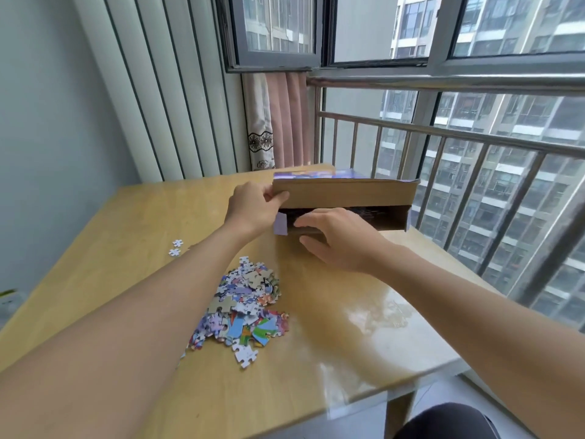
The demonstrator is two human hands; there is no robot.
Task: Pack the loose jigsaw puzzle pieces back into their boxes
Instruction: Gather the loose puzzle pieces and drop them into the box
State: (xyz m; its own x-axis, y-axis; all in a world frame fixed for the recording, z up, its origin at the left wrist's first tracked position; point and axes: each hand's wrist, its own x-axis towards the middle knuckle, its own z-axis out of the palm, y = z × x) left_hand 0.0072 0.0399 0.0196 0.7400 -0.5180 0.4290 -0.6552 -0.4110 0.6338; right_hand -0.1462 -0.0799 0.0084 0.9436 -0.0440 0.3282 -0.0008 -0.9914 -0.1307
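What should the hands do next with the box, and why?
Probably draw the right hand out of the box while the left hand holds its flap up, then scoop from the pile of puzzle pieces lying loose on the table.

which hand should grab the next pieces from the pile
Right. The left hand grips the box flap, keeping it open; the right hand sits loose at the opening, free to reach the pile.

Left of the puzzle box (345, 193), the table (126, 223) lies bare except two stray pieces (175, 247). Nearer than the box, the piece pile (247, 304) blocks the middle; right of it looks clear, though glare obscures it.
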